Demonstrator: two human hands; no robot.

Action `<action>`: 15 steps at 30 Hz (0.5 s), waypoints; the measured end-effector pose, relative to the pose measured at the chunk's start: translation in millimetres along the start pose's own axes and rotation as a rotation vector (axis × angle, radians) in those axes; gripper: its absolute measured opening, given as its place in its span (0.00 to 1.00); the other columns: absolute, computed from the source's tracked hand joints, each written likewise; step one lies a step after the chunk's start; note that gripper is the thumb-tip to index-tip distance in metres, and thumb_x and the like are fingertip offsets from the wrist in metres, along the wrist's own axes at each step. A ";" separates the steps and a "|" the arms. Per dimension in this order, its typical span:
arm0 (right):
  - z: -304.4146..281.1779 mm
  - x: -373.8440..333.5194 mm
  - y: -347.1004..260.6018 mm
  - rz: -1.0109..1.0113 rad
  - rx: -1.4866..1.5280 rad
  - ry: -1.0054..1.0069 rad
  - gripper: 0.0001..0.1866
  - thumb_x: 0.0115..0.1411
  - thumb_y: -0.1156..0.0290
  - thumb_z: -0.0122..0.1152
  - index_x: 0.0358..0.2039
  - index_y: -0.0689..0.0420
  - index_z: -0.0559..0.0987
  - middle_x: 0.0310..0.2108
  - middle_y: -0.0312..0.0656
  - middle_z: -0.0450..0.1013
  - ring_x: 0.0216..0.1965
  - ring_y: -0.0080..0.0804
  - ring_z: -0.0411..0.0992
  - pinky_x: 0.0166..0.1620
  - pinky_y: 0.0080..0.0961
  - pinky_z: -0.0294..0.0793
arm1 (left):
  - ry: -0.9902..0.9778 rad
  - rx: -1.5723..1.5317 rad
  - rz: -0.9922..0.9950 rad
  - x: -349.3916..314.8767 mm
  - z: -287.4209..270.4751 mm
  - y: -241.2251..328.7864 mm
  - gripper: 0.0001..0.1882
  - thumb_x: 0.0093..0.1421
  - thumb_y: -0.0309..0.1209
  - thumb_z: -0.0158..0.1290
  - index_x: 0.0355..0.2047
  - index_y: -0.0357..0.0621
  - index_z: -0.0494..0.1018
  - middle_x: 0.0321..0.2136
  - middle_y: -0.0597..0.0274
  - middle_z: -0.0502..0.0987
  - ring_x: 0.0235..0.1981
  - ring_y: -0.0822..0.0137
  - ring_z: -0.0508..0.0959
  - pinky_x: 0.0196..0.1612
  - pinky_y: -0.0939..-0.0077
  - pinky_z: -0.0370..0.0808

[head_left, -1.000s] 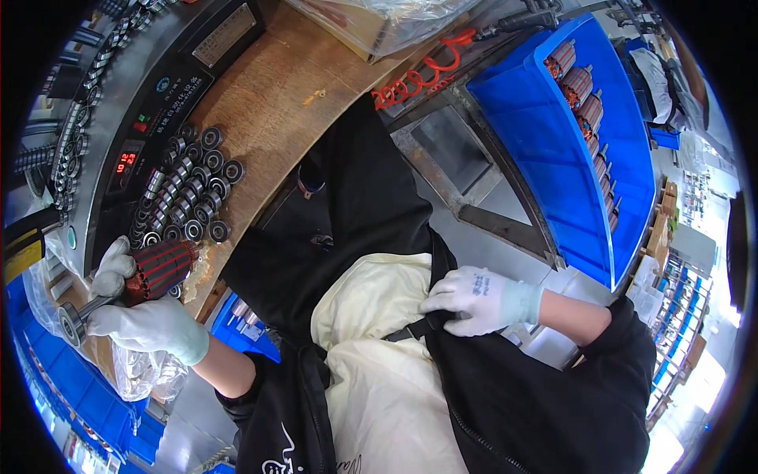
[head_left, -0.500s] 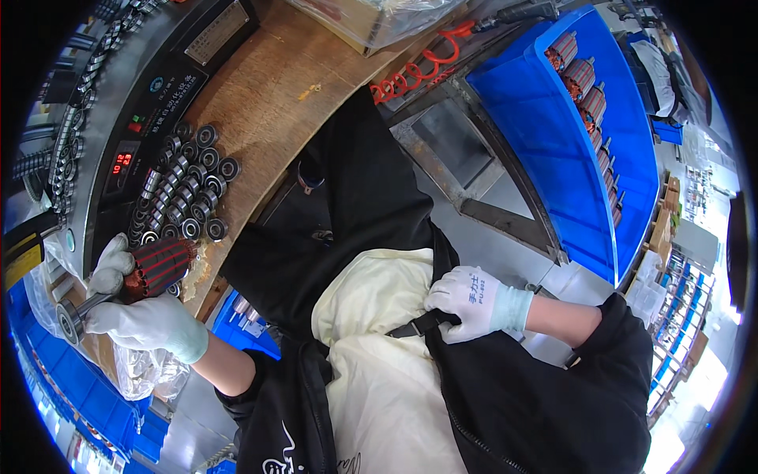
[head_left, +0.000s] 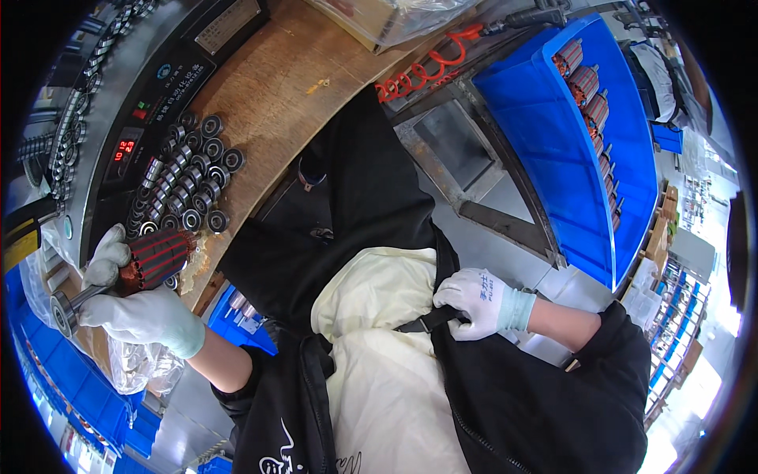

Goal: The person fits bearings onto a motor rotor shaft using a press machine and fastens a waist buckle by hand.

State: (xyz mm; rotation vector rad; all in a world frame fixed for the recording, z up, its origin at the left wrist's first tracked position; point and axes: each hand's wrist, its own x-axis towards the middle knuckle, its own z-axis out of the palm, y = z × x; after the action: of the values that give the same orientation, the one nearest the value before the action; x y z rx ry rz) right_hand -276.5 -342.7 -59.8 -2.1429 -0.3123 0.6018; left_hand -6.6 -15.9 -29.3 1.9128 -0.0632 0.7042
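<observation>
1 armature [head_left: 159, 257], left hand [head_left: 148, 317] partly hidden

One held armature [head_left: 160, 259], one hose [head_left: 433, 57]

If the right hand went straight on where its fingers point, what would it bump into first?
Most likely the cream cloth just left of the right hand, though depth is unclear and they may already touch.
</observation>
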 end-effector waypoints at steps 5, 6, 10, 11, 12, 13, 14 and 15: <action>5.1 -3.0 10.1 -0.018 0.101 0.023 0.17 0.42 0.68 0.62 0.36 0.57 0.75 0.29 0.45 0.73 0.30 0.49 0.73 0.35 0.41 0.73 | 0.022 0.027 0.040 -0.4 3.5 7.1 0.40 0.71 0.61 0.23 0.25 0.35 0.66 0.25 0.50 0.73 0.37 0.48 0.79 0.49 0.53 0.79; 7.2 -4.3 12.6 -0.016 0.132 0.039 0.17 0.43 0.68 0.62 0.36 0.57 0.75 0.29 0.45 0.73 0.30 0.49 0.73 0.35 0.42 0.73 | 0.023 0.027 0.035 -0.1 3.8 5.5 0.40 0.71 0.61 0.23 0.25 0.35 0.66 0.25 0.50 0.73 0.37 0.48 0.79 0.49 0.53 0.79; 4.1 -5.4 12.9 0.041 0.163 0.006 0.16 0.44 0.68 0.62 0.36 0.57 0.75 0.29 0.45 0.73 0.31 0.49 0.73 0.35 0.42 0.73 | 0.016 -0.004 0.010 1.0 3.1 3.0 0.40 0.71 0.60 0.22 0.26 0.35 0.67 0.25 0.50 0.74 0.37 0.48 0.79 0.49 0.53 0.80; 2.6 -4.4 12.0 0.041 0.162 0.002 0.16 0.44 0.68 0.62 0.36 0.57 0.75 0.29 0.45 0.73 0.31 0.49 0.73 0.35 0.42 0.73 | 0.037 -0.020 -0.018 0.9 2.9 2.9 0.40 0.71 0.60 0.22 0.26 0.34 0.67 0.25 0.50 0.74 0.37 0.48 0.79 0.49 0.53 0.80; 1.8 -2.3 10.6 0.032 0.160 -0.017 0.17 0.44 0.67 0.63 0.36 0.57 0.75 0.29 0.45 0.74 0.31 0.49 0.73 0.36 0.41 0.74 | 0.038 -0.019 -0.016 1.0 2.7 2.8 0.40 0.71 0.60 0.22 0.26 0.34 0.67 0.25 0.50 0.74 0.37 0.48 0.79 0.49 0.53 0.80; 0.3 0.2 8.8 0.022 0.158 -0.036 0.17 0.44 0.67 0.63 0.36 0.57 0.76 0.29 0.45 0.74 0.32 0.49 0.73 0.36 0.41 0.74 | 0.027 0.001 0.016 0.8 2.6 2.2 0.40 0.72 0.59 0.21 0.26 0.34 0.68 0.26 0.49 0.74 0.37 0.49 0.79 0.49 0.53 0.80; -4.0 3.8 6.6 0.022 0.158 -0.035 0.17 0.44 0.67 0.63 0.36 0.57 0.76 0.29 0.45 0.74 0.32 0.49 0.73 0.36 0.41 0.74 | 0.016 0.019 0.048 0.9 2.6 1.9 0.40 0.72 0.57 0.20 0.26 0.34 0.68 0.26 0.49 0.75 0.37 0.49 0.79 0.50 0.54 0.80; -9.5 7.6 3.6 -0.005 0.050 -0.139 0.18 0.43 0.67 0.65 0.36 0.57 0.76 0.29 0.45 0.74 0.33 0.49 0.74 0.38 0.41 0.73 | 0.012 0.018 0.047 0.9 2.1 1.9 0.40 0.72 0.57 0.20 0.26 0.34 0.68 0.26 0.49 0.75 0.37 0.49 0.79 0.50 0.54 0.80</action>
State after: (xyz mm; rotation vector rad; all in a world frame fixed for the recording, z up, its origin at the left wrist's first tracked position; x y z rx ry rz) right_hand -265.0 -348.1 -60.2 -2.0564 -0.3749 0.7501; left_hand -5.6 -18.3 -27.9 1.9296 -0.0955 0.7500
